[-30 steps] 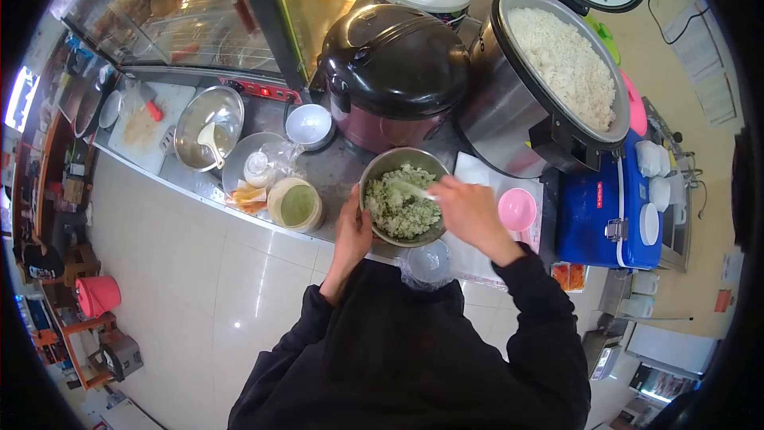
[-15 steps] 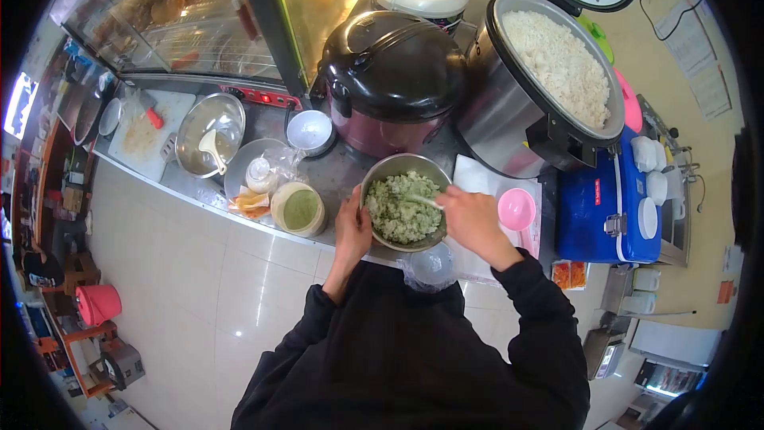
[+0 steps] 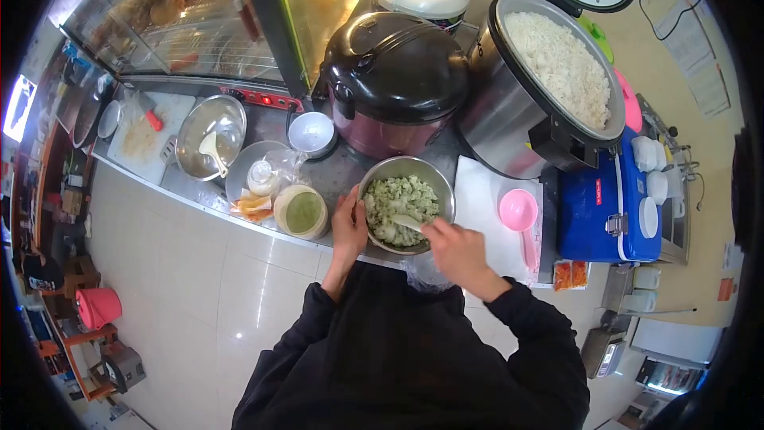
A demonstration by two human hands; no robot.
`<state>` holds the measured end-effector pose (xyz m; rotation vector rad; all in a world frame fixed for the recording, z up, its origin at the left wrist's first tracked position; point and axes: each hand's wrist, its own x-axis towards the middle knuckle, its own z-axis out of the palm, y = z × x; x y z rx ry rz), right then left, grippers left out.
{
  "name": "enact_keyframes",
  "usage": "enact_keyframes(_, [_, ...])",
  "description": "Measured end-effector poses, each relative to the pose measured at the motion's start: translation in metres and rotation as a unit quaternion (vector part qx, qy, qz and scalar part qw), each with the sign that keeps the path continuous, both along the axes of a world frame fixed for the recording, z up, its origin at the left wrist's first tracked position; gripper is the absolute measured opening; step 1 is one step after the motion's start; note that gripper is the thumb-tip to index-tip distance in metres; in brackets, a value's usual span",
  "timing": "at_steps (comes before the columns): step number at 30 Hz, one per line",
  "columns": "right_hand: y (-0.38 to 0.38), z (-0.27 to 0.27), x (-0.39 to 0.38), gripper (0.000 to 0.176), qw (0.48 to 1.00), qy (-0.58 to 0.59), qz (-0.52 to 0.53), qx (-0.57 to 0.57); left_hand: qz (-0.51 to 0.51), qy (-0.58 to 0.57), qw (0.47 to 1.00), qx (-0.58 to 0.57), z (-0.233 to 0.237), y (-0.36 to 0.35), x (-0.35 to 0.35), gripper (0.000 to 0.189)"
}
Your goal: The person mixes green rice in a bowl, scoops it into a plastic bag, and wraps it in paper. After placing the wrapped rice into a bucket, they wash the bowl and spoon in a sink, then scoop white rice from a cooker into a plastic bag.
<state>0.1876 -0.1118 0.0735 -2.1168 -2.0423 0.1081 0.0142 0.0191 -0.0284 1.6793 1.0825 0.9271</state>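
The left hand [image 3: 348, 227] clasps the steel bowl [image 3: 407, 161] at its 9 o'clock rim, while the right hand [image 3: 452, 248], at 5 o'clock, is closed around a white spoon [image 3: 404, 222] dug into the green-flecked rice [image 3: 402, 191]. The bowl sits on a steel counter [image 3: 334, 169] above a pale tiled floor [image 3: 207, 271], with a green paste tub [image 3: 302, 211] at 9 o'clock, a black-lidded cooker [image 3: 394, 64] at 12 and a pink scoop [image 3: 517, 211] at 3. Half a second ago the right hand was at the bowl's 3 o'clock edge; it has since drawn back toward the body.

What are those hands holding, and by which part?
The right hand grips the white spoon by its handle; the left hand clasps the steel bowl at its left rim.
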Motion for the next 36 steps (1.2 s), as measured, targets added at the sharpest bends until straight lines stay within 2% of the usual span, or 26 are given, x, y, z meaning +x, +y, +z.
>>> enact_keyframes(4, [0.020, 0.027, 0.036, 0.010, 0.988, 0.126, -0.069, -0.058, -0.006, 0.031, 0.999, 0.032, -0.003, 0.004, 0.000, 0.033])
enact_keyframes(7, [0.044, 0.007, 0.057, 0.009, 0.963, 0.232, -0.045, -0.129, -0.005, 0.035, 0.998, 0.043, -0.006, 0.005, 0.002, 0.033])
enact_keyframes(10, [0.055, -0.036, 0.053, 0.010, 0.977, 0.144, -0.045, -0.152, -0.012, 0.030, 0.999, 0.036, -0.003, 0.005, 0.002, 0.032])
enact_keyframes(11, [0.054, -0.049, 0.053, 0.011, 0.993, 0.075, -0.028, -0.085, -0.013, 0.027, 0.999, 0.031, -0.002, 0.006, 0.002, 0.032])
enact_keyframes(14, [0.064, -0.039, 0.051, 0.011, 0.996, -0.035, -0.047, -0.072, -0.004, 0.032, 0.997, 0.071, -0.009, 0.007, 0.003, 0.031])
enact_keyframes(17, [0.062, -0.003, 0.056, 0.008, 0.997, -0.025, 0.014, -0.076, -0.003, 0.049, 0.997, 0.057, -0.006, 0.011, 0.004, 0.031])
enact_keyframes(20, [0.084, 0.016, 0.062, 0.006, 0.998, -0.056, 0.033, -0.007, -0.015, 0.060, 0.995, 0.073, 0.002, 0.019, 0.009, 0.028])
enact_keyframes(23, [0.125, -0.035, 0.065, 0.007, 0.985, -0.014, 0.174, 0.004, -0.070, 0.010, 0.989, 0.134, -0.011, 0.038, 0.022, 0.024])
enact_keyframes(26, [0.131, -0.049, 0.054, 0.012, 0.958, 0.056, 0.283, -0.015, -0.061, -0.003, 0.996, 0.072, 0.001, 0.045, 0.031, 0.021])
enact_keyframes(27, [0.119, -0.037, 0.055, 0.016, 0.953, 0.023, 0.301, -0.032, -0.060, 0.003, 0.996, 0.072, 0.003, 0.047, 0.030, 0.020])
enact_keyframes(33, [0.039, -0.016, 0.078, 0.032, 0.968, 0.000, 0.247, 0.039, -0.019, 0.022, 0.995, 0.099, -0.015, 0.063, 0.033, 0.018])
enact_keyframes(36, [0.028, 0.008, 0.084, 0.035, 0.984, -0.014, 0.177, 0.000, 0.006, 0.037, 0.996, 0.082, -0.002, 0.061, 0.033, 0.018])
